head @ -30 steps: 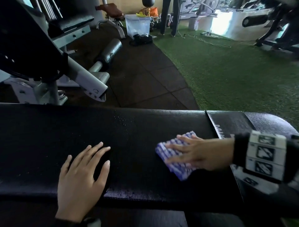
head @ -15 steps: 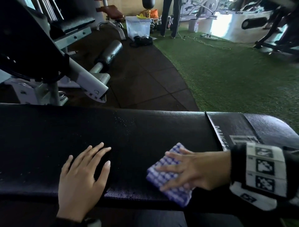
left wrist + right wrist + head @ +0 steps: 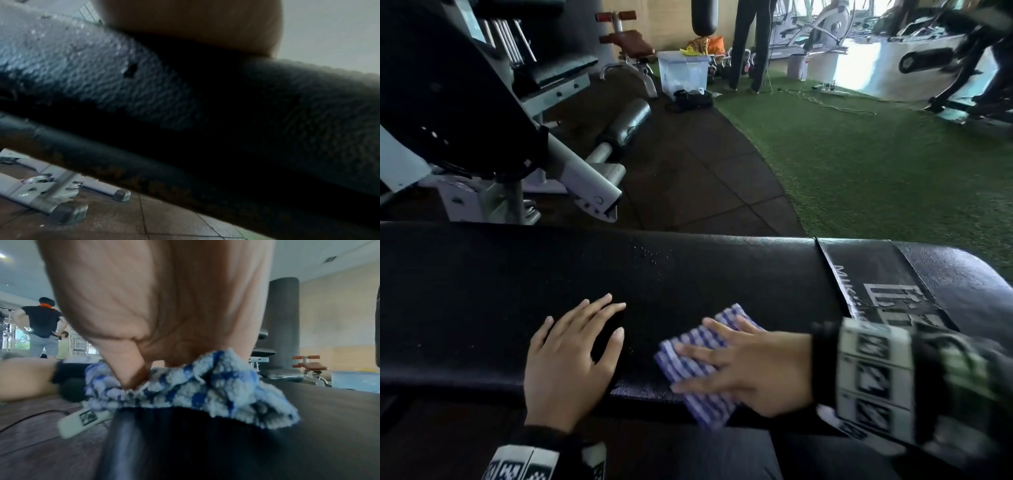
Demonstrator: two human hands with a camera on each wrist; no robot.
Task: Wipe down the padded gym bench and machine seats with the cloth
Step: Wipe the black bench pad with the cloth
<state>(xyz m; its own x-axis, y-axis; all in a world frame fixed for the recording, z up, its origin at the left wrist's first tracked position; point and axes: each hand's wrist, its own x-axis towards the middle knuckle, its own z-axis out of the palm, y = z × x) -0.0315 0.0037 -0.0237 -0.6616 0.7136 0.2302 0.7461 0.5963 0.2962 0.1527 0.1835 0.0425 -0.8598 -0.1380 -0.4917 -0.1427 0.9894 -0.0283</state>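
Currently the right hand [image 3: 753, 370] lies flat, fingers straight and spread, pressing the cloth [image 3: 688, 373] onto the bench [image 3: 482, 291] at its near edge, about 5 o'clock of the pad's middle. The left hand [image 3: 571, 359] rests flat on the pad, fingers extended, at 9 o'clock of the cloth, just apart from it.
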